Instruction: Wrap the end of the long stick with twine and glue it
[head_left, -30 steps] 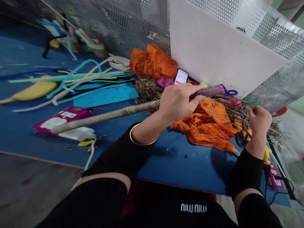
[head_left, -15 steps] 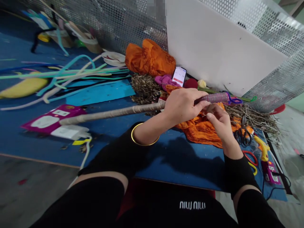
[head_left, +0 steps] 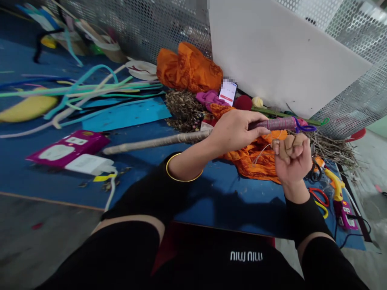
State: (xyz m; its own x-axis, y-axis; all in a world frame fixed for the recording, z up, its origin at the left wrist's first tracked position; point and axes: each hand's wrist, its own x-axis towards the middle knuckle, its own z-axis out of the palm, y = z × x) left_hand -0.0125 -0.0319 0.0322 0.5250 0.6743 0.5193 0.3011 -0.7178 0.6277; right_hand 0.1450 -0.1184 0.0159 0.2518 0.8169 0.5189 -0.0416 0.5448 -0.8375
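Observation:
A long wrapped stick (head_left: 157, 141) lies nearly level above the blue table, its right end wound with purple-grey thread and tipped by a blue-violet loop (head_left: 306, 127). Around that wound part, my left hand (head_left: 234, 131) is closed. Just below and right of the loop, my right hand (head_left: 292, 157) is curled with the palm side up, pinching a thin pale thread (head_left: 262, 153) that trails left over the orange cloth (head_left: 250, 163).
Power strips (head_left: 71, 149) (head_left: 345, 215) lie at both sides. Pipe cleaners (head_left: 99, 90), dry twigs (head_left: 335, 145), scissors (head_left: 320, 197), a yellow glue gun (head_left: 335, 185) and a phone (head_left: 228, 92) surround the hands. A white board (head_left: 272, 52) stands behind.
My right hand has moved right and turned over, away from the stick, with the thread now visible. The stick and my left hand have shifted slightly right.

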